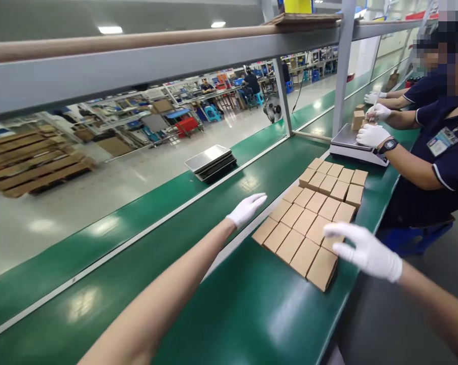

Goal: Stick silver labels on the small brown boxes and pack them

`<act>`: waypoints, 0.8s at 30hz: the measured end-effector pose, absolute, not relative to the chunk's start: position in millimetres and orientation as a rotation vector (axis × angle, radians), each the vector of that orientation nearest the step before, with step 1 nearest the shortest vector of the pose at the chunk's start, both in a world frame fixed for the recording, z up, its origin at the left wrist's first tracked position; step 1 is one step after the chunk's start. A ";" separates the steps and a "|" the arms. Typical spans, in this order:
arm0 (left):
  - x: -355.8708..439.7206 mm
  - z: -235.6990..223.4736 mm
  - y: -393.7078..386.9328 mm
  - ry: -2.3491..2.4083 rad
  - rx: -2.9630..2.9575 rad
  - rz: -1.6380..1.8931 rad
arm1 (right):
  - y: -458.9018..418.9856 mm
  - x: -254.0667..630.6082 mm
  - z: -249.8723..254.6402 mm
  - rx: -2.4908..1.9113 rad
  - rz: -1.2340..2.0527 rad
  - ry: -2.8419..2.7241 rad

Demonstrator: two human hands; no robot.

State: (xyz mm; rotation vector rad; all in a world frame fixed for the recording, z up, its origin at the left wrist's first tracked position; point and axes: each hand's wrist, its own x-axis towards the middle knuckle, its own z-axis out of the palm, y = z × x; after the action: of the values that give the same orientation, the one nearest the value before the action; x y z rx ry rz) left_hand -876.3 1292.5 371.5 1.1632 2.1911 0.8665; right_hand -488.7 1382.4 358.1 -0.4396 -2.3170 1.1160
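Head camera: a gloved worker's open left hand (247, 209) reaches out over the white edge strip (247, 228) of a green conveyor belt (236, 314), fingers together and clear of a tight block of kraft cardboard boxes (305, 223) lying flat on the belt just beside it. The open right hand (365, 251), in a white glove, has its spread fingers (337, 238) over the near corner of the block, gripping nothing; whether they touch the box tops cannot be told. The boxes sit edge to edge in rows, apparently so the block stays square and can be handled as one. Beyond it, a co-worker's gloved hands (372, 136) work at a stainless-steel weighing scale (356, 144), placed within easy reach of the seated line, beside a small stack of cardboard boxes (358, 119). A second co-worker's gloved hand (372, 97) sits further along. A stack of metal trays (209, 163) rests on a parallel green belt (137, 203), and wooden pallets (34, 162) lie on the factory floor beyond.
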 end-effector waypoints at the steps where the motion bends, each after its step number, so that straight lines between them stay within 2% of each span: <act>1: -880.5 369.9 1331.0 2.138 1.215 0.861 | 1422.4 -492.9 355.0 -0.511 0.951 -2.302; 7: -872.2 337.2 1509.5 1.945 1.338 0.932 | 1615.8 -515.9 319.8 -0.801 0.164 -2.585; 11: -862.5 308.1 1568.4 1.865 1.252 0.996 | 1656.5 -525.6 289.6 -0.881 0.024 -2.776; 17: -868.5 280.7 1594.8 1.760 1.016 1.067 | 1648.7 -531.6 275.8 -0.842 -0.006 -2.835; 24: -869.5 285.3 1556.5 1.685 0.838 1.096 | 1620.8 -526.8 279.2 -0.875 -0.057 -2.885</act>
State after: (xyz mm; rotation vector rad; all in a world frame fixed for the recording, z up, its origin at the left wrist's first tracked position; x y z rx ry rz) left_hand -869.5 1556.5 285.3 0.8379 1.6849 1.0960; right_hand -526.8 1620.8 279.2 -0.8754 -2.8849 -0.0569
